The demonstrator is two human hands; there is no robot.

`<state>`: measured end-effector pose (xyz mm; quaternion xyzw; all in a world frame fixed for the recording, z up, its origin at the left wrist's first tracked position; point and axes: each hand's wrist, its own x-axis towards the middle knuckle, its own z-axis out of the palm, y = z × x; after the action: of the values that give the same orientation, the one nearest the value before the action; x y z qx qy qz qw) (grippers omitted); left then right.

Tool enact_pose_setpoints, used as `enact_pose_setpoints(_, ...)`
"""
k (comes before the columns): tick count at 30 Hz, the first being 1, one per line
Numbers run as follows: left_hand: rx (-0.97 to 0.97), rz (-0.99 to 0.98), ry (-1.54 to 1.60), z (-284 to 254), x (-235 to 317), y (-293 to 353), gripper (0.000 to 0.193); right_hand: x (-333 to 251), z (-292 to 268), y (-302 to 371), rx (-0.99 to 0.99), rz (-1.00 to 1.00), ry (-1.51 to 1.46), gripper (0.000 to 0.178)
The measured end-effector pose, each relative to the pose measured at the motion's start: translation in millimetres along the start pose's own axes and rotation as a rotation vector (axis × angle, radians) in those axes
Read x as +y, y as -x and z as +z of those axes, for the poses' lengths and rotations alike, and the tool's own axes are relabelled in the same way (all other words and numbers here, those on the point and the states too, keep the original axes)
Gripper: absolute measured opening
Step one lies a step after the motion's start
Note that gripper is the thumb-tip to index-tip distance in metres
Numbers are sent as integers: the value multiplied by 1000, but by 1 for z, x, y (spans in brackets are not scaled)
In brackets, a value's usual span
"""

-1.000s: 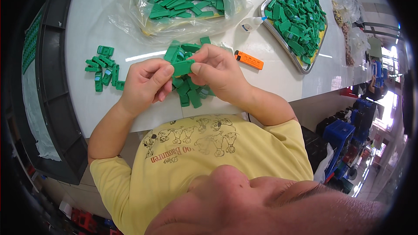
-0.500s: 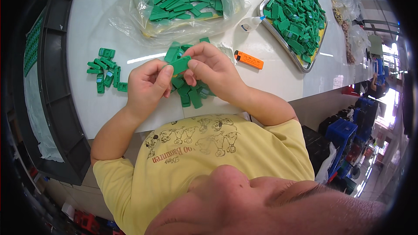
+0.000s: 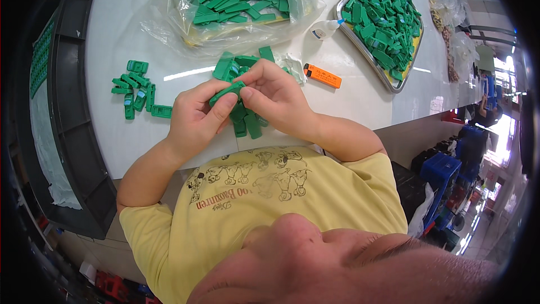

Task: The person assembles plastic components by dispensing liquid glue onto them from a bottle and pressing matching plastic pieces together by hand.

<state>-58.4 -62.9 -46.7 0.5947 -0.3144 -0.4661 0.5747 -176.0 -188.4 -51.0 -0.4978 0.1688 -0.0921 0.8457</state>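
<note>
My left hand [image 3: 198,108] is closed around a small green plastic piece [image 3: 225,94], thumb on top. The thumb and fingers of my right hand [image 3: 278,101] pinch the far end of the same piece, which is tilted. Beneath and beyond my hands lies a loose heap of flat green plastic pieces [image 3: 253,126], partly hidden by them. Left of my left hand sits a group of small green car-shaped pieces [image 3: 140,100], some with a hollow side up.
A clear plastic bag [image 3: 169,28] of green strips lies at the back. At the back right stands a metal tray [image 3: 350,36] heaped with green pieces. Between them are a white bottle [image 3: 322,30] with a blue tip and an orange, black-ended object [image 3: 323,76]. A dark rack [image 3: 70,90] borders the left.
The green piece has turned to a steeper tilt and come lower. My left fingers now wrap further round it, and my right hand has shifted slightly toward me.
</note>
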Motion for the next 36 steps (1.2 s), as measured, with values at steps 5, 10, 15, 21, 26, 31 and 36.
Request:
enact_pose_setpoints(5, 2, 46, -3, 0, -1, 1, 20, 2, 1, 0, -6, -15, 3, 12)
enact_pose_setpoints(10, 3, 58, -45, -1, -1, 2, 21, 5, 2, 0, 1, -49, -29, 11)
enact_pose_setpoints(15, 9, 135, -255, 0, 0, 2, 22, 5, 2, 1, 25, -73, 21, 10)
enact_pose_setpoints(21, 13, 147, -261, 8, -1, 0, 22, 8, 0, 1, 103, -61, 54, 10)
enact_pose_setpoints(26, -18, 0, -87, 10, -2, 1, 20, 6, -1, 3, 131, -50, 111, 11)
enact_pose_setpoints(31, 6, -45, -17, 15, -7, -1, 18, 5, -11, 4, 33, 39, 183, 10)
enact_pose_setpoints(36, -11, -24, 24, 10, -7, -1, 18, 5, -8, 0, 21, -7, 87, 9)
